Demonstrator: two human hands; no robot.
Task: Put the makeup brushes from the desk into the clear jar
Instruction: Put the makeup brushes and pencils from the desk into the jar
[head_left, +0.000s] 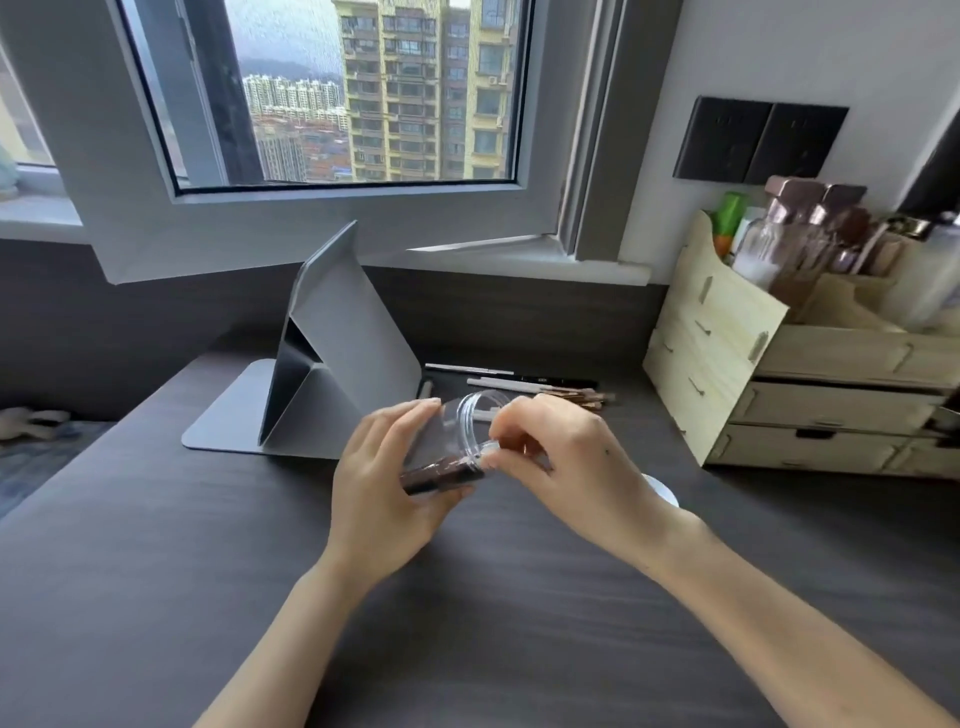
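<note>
The left hand (387, 483) tilts the clear jar (457, 441), fingers wrapped around it. Right hand (561, 457) fingers pinch a brush (441, 475) at its mouth. Next, probably release it inside.

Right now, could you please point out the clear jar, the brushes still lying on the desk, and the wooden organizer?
clear jar (480, 423), head view, on its transparent rim.
brushes on the desk (524, 387), head view, on a white handle.
wooden organizer (711, 343), head view, on its pale side panel.

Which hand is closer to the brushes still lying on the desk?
Right. The right hand is at the clear jar's mouth, just in front of the loose brushes. The left hand cradles the jar's base, farther to their left.
</note>
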